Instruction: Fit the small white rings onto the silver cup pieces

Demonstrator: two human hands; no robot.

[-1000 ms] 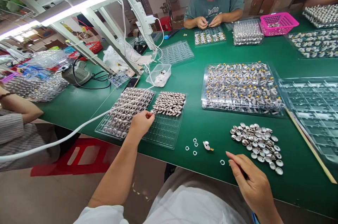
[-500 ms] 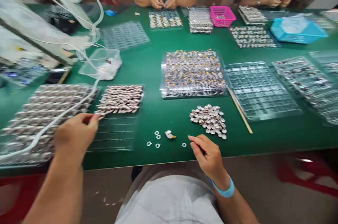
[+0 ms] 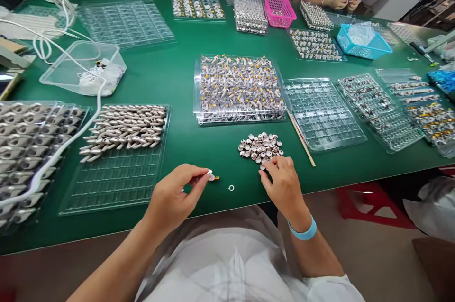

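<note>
The step in hand seems to be picking small parts: the right hand point(image 3: 285, 183) bends thumb and forefinger at a round cap point(image 3: 262, 167) on the near edge of the pile point(image 3: 261, 146). The left hand point(image 3: 175, 193) has fingertips close together at an orange-tipped piece point(image 3: 214, 178); I cannot tell whether either hand grips. Next move probably calls for lifting one cap gently, without scattering others.

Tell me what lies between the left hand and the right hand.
In the head view, a white ring lies between the left hand and right hand; a small yellow-tipped part shows right by the left hand.
</note>
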